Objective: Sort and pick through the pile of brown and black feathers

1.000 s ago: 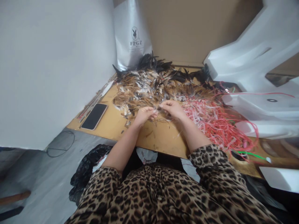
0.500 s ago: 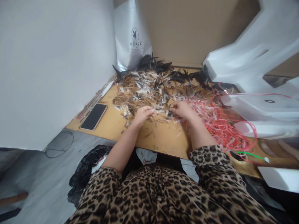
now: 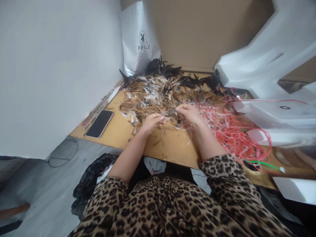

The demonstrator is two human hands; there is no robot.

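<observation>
A wide pile of brown, white and black feathers (image 3: 148,93) covers the back of the wooden table (image 3: 158,144). At its front edge my left hand (image 3: 153,123) is closed in a pinch, thumb against fingers; what it holds is too small to make out. My right hand (image 3: 189,113) is also pinched, over the front of the pile, with what looks like a small feather at its fingertips. To the right of that hand lies a tangle of red and pink plastic strips (image 3: 229,135), touching the feathers.
A phone (image 3: 100,123) lies on the table at the left, near the white wall (image 3: 59,65). A silver-white bag (image 3: 140,39) stands behind the feathers. White moulded pieces (image 3: 278,112) crowd the right side. A black plastic bag (image 3: 89,184) is below the table edge.
My right hand has moved slightly left and up, off the front of the feathers. My left hand has shifted only a little, staying pinched.
</observation>
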